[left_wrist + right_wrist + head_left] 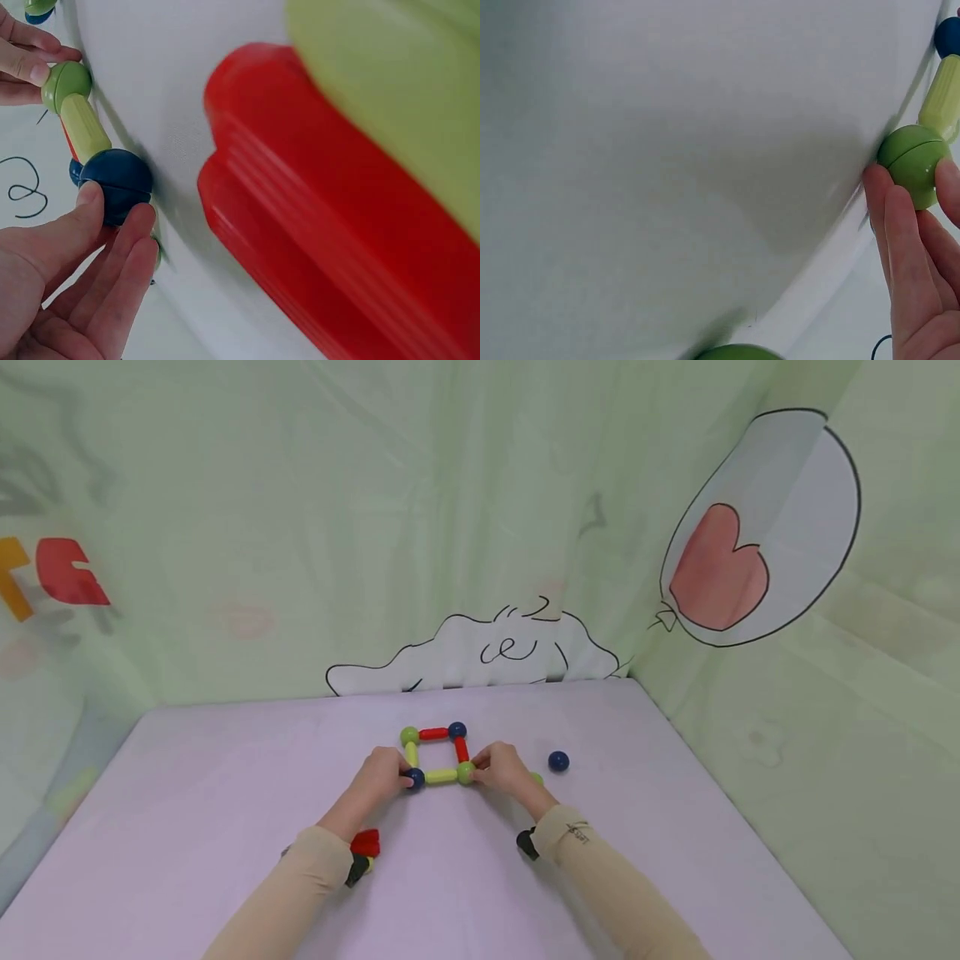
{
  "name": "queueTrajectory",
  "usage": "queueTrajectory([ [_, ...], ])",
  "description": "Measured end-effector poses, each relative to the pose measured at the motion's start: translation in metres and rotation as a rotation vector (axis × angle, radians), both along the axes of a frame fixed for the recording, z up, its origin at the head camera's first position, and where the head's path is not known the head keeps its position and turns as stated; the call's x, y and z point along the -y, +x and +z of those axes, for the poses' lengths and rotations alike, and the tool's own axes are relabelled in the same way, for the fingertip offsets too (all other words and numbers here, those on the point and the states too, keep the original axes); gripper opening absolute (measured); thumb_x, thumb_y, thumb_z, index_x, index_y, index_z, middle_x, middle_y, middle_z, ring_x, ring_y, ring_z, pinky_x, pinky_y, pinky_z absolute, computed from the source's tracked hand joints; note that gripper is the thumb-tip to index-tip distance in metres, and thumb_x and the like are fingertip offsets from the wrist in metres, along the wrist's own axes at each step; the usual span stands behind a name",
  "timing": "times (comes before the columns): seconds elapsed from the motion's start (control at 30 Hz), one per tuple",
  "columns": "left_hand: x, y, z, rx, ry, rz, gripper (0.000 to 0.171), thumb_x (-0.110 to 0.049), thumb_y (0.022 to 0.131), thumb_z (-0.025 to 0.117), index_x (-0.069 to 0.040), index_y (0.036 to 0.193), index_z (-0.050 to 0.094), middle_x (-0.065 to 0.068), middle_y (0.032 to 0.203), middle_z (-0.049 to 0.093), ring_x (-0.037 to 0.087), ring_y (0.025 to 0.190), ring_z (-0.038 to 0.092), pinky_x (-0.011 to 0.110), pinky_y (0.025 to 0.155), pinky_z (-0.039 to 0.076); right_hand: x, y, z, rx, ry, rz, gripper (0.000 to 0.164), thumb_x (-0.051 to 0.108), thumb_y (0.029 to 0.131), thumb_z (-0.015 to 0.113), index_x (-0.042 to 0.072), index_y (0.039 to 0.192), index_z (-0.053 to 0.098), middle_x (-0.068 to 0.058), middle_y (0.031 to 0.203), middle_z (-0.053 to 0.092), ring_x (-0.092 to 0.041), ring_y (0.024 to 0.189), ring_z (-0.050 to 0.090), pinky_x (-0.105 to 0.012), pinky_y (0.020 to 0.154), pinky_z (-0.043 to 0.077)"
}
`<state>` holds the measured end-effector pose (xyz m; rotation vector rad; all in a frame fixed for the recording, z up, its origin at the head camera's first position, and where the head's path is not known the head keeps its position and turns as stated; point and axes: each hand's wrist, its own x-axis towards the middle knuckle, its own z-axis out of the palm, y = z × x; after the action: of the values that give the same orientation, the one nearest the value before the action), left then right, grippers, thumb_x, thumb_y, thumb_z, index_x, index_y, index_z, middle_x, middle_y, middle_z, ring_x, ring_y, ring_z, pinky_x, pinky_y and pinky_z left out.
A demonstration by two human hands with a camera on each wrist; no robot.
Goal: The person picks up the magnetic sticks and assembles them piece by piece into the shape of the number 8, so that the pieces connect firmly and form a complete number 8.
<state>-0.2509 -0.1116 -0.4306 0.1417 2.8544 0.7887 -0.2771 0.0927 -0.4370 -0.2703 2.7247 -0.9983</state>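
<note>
A square of magnetic balls and rods lies on the table, with two red rods point(433, 734) and two yellow rods point(441, 776) joining green and blue balls at its corners. My left hand point(378, 772) pinches the blue ball point(120, 187) at the near left corner between thumb and fingertips. At the near right corner, my right hand point(506, 768) holds the green ball point(915, 165) with thumb and fingers. A yellow rod point(84, 126) runs between these two balls. The far corners carry a green ball point(408, 736) and a blue ball point(457, 730).
A loose blue ball point(558, 761) lies right of my right hand. Another green ball point(537, 777) is partly hidden by the right wrist. Red rods point(365, 842) and a yellow piece point(390, 82) lie beside my left wrist. Fabric walls point(300, 527) enclose the table point(465, 877).
</note>
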Motion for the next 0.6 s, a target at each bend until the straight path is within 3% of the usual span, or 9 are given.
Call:
queueTrajectory([
  [0.4, 0.0006, -0.0066, -0.0014, 0.019, -0.008, 0.007, 0.02, -0.006, 0.078, 0.071, 0.004, 0.095, 0.069, 0.009, 0.086, 0.066, 0.018, 0.078, 0.056, 0.033, 0.079, 0.049, 0.0024, -0.004, -0.0028, 0.006, -0.014, -0.025, 0.025, 0.009, 0.078, 0.071, -0.004, 0.099, 0.067, -0.009, 0.087, 0.066, -0.016, 0.077, 0.059, -0.026, 0.067, 0.051],
  [0.6, -0.0009, -0.0044, -0.002, 0.008, -0.01, -0.002, 0.02, -0.005, 0.079, 0.069, 0.004, 0.096, 0.069, 0.01, 0.088, 0.067, 0.018, 0.08, 0.058, 0.033, 0.078, 0.049, 0.0011, -0.0008, -0.0057, 0.004, -0.024, -0.031, 0.024, 0.008, 0.079, 0.071, -0.004, 0.099, 0.066, -0.01, 0.091, 0.065, -0.018, 0.082, 0.06, -0.027, 0.07, 0.051],
])
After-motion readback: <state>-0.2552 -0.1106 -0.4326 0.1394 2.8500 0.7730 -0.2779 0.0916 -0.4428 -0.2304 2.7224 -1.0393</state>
